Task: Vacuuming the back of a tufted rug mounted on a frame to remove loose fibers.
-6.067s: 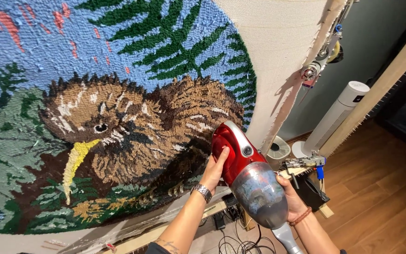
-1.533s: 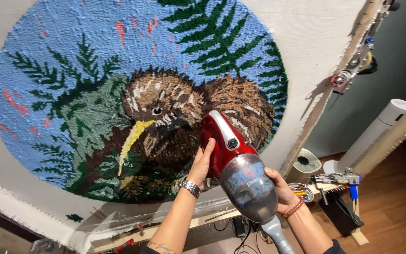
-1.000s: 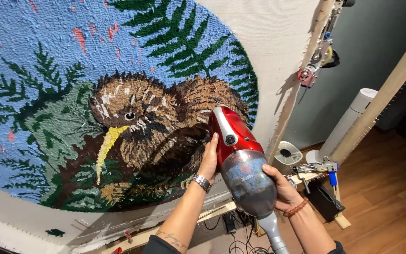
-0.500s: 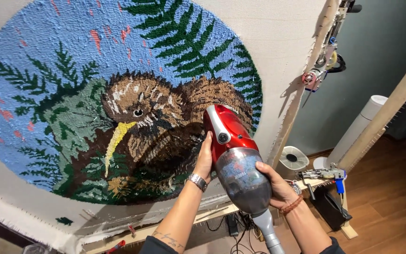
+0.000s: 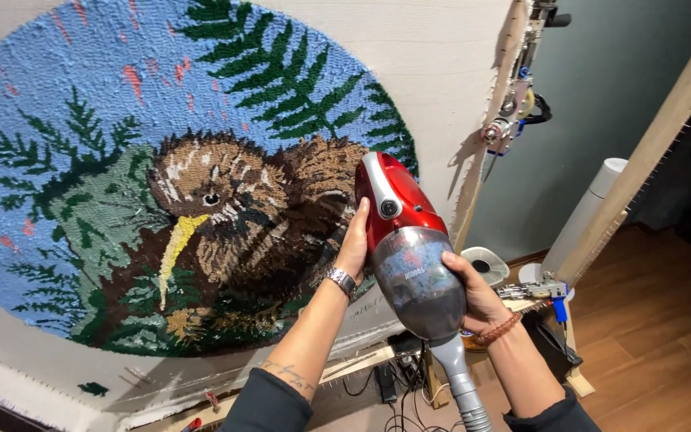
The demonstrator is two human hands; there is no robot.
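A red handheld vacuum (image 5: 404, 240) is pressed nose-first against the tufted rug (image 5: 201, 184) at the bird's brown back, near the picture's right edge. The left hand (image 5: 355, 244) steadies its side with fingers wrapped around the body, while the right hand (image 5: 473, 292) grips the clear dust cup from below. The picture looks fully tufted, so judging by the vacuum's place, cleaning seems well along, though which areas remain I cannot tell.

White cylinder (image 5: 584, 216) right, tape roll (image 5: 483, 264) below frame (image 5: 473, 184), wood floor (image 5: 657, 320).

Rug (image 5: 161, 200) edges, vacuum (image 5: 409, 256) hose cut off
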